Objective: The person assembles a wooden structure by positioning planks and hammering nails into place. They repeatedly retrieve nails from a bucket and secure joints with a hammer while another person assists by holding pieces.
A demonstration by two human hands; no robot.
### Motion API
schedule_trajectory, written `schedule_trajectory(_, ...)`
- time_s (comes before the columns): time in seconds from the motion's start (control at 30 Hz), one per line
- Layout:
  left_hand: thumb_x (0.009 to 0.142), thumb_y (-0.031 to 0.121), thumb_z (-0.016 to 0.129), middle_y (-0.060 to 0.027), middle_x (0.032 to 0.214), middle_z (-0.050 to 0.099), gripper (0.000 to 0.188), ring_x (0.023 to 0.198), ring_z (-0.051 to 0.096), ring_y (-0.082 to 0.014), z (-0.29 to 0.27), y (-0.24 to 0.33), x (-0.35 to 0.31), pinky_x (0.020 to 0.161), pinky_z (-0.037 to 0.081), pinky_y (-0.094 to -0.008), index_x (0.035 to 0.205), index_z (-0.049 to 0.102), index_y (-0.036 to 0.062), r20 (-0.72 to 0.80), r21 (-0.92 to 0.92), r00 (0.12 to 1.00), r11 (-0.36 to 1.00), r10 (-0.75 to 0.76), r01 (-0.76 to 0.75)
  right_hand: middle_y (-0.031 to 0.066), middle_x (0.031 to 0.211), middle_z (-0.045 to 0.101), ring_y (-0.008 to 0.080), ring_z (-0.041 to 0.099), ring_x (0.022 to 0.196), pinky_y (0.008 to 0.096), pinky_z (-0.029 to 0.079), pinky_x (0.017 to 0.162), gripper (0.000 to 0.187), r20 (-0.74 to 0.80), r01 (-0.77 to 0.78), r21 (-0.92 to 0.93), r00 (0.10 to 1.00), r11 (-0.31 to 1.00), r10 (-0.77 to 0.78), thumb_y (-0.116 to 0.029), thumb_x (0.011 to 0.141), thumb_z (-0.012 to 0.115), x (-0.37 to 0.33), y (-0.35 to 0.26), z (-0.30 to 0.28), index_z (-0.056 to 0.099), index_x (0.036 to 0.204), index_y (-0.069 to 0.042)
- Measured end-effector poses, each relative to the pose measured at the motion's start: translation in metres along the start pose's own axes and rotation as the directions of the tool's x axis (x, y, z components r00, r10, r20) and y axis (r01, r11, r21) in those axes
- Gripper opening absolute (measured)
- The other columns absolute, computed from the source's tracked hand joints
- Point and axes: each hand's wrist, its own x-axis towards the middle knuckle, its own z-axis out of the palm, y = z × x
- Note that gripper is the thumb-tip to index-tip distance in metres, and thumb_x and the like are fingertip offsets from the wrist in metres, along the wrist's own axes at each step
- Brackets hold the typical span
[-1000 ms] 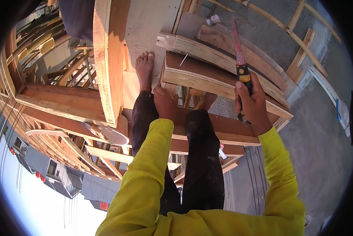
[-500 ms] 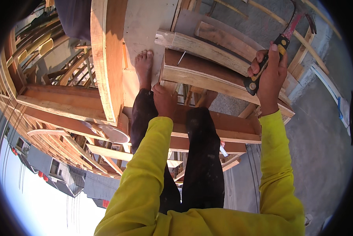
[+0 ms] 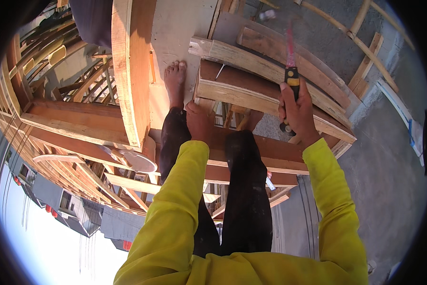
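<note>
My right hand (image 3: 296, 111) is wrapped round the black and yellow grip of a claw hammer (image 3: 292, 78), raised above the timber frame. Its red shaft points away from me, and its head is smeared by motion. My left hand (image 3: 199, 121) is closed on a short wooden block (image 3: 205, 103) at the near left end of a plywood-faced wooden beam (image 3: 251, 95). A thin pale streak (image 3: 219, 70) shows on the beam's brown face; I cannot tell whether it is a nail or light.
My bare foot (image 3: 175, 78) is on a pale board beside a tall wooden beam (image 3: 132, 76) at left. Another timber (image 3: 251, 57) lies beyond the worked beam. Open wooden framing (image 3: 80, 166) spreads lower left, with gaps through it. Grey concrete (image 3: 384, 166) lies to the right.
My right hand with the hammer has swung left and a little nearer, from the upper right to above the beam. My left hand keeps its place.
</note>
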Motion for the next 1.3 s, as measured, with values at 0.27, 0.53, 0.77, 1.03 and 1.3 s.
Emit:
schedule_trajectory(0.27,0.072,0.014,0.084,-0.028,0.122,0.05,0.076,0.111,0.057,-0.0477,-0.001,-0.006,-0.002,0.095,0.051,-0.0485,0.128,0.037,-0.0068,-0.014,-0.017,1.0,1.0,-0.017,0.016,0.0007,0.073,0.053,0.0079,0.052,0.049,0.0261,0.044,0.044,0.024,-0.305,0.232,0.16,0.936,0.959,-0.176,-0.03,0.105,0.055,0.029,-0.072,-0.017,0.052,0.105,-0.006)
schedule_trajectory(0.53,0.072,0.014,0.084,-0.027,0.122,0.05,0.075,0.111,0.058,-0.0471,0.0,0.007,0.007,0.092,0.052,-0.0493,0.127,0.037,-0.0058,-0.016,-0.007,0.999,0.999,-0.042,0.042,0.0141,0.084,0.062,0.0238,0.065,0.074,0.0385,0.052,0.072,0.037,0.238,0.122,-0.481,0.971,0.868,-0.005,-0.029,0.1,0.062,0.009,-0.01,-0.019,0.054,0.123,-0.001)
schedule_trajectory(0.77,0.072,0.014,0.085,-0.026,0.119,0.051,0.073,0.111,0.058,-0.0469,-0.008,0.007,-0.006,0.092,0.053,-0.0494,0.124,0.038,-0.0045,0.02,0.023,0.999,0.999,-0.046,0.046,0.0043,0.073,0.054,0.0122,0.054,0.053,0.0297,0.049,0.051,0.027,-0.298,0.272,0.295,0.937,0.916,-0.182,-0.033,0.103,0.058,0.037,-0.056,0.008,0.055,0.111,-0.007)
schedule_trajectory(1.03,0.072,0.015,0.085,-0.0252,0.119,0.052,0.072,0.111,0.058,-0.0462,-0.009,-0.002,-0.001,0.092,0.053,-0.0492,0.124,0.038,-0.0048,-0.016,0.029,0.999,0.998,-0.049,0.049,0.0038,0.073,0.054,0.0128,0.056,0.055,0.03,0.049,0.052,0.023,-0.078,-0.055,-0.079,0.996,0.995,0.049,-0.03,0.104,0.057,0.021,-0.059,-0.029,0.056,0.104,-0.007)
schedule_trajectory(1.3,0.071,0.016,0.085,-0.0239,0.116,0.053,0.071,0.107,0.06,-0.0451,0.0,0.008,0.0,0.09,0.053,-0.0492,0.122,0.04,-0.0039,-0.013,0.055,0.999,0.998,-0.033,0.033,0.0083,0.077,0.057,0.0135,0.057,0.055,0.0296,0.047,0.046,0.032,0.28,0.081,-0.499,0.957,0.863,0.072,-0.026,0.102,0.06,-0.016,0.028,-0.017,0.056,0.122,-0.001)
